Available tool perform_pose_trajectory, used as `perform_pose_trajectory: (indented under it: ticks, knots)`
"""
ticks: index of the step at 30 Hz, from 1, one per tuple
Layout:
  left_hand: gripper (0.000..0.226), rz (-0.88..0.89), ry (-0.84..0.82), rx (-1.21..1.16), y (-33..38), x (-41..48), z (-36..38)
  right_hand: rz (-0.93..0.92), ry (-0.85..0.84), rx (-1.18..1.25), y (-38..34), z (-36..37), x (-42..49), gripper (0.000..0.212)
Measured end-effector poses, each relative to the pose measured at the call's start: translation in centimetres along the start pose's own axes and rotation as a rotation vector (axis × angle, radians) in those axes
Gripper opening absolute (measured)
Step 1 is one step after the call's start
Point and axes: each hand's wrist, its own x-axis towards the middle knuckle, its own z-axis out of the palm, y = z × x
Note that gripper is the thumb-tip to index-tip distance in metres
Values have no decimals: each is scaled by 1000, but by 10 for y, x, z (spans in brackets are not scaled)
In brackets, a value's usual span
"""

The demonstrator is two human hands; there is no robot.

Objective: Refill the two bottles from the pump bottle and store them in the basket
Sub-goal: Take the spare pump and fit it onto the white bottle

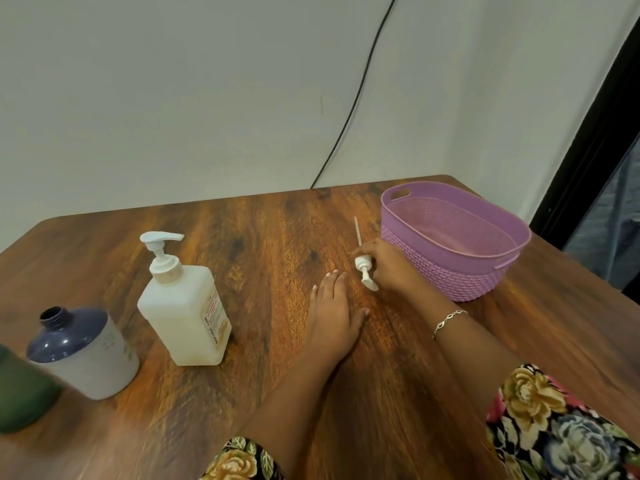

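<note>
A white square pump bottle [183, 311] stands left of centre on the wooden table. Left of it is a pale bottle with a dark blue shoulder and an uncapped neck [83, 348]. A green bottle [20, 393] shows partly at the left edge. My right hand [389, 268] grips a loose white pump head [365, 268], whose dip tube points toward the wall, low over the table beside the purple basket [453, 271]. My left hand [334, 308] lies flat on the table with straight fingers, holding nothing.
The purple basket has nothing in it and sits at the table's back right corner. A black cable [353, 105] hangs down the wall behind the table. A dark frame [595, 140] stands at the right edge.
</note>
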Motion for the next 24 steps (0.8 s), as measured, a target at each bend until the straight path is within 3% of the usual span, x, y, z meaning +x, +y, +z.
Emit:
perform_pose_trajectory:
  ticks: [8, 18, 24]
  knots:
    - [72, 18, 96, -69, -2, -6, -18, -107, 144, 126, -18, -1, -11, 29]
    - [71, -52, 180, -103, -11, -28, -48, -161, 304, 220, -54, -12, -34, 33]
    - [60, -29, 389, -84, -20, -54, -61, -199, 295, 250, -80, -15, -54, 31]
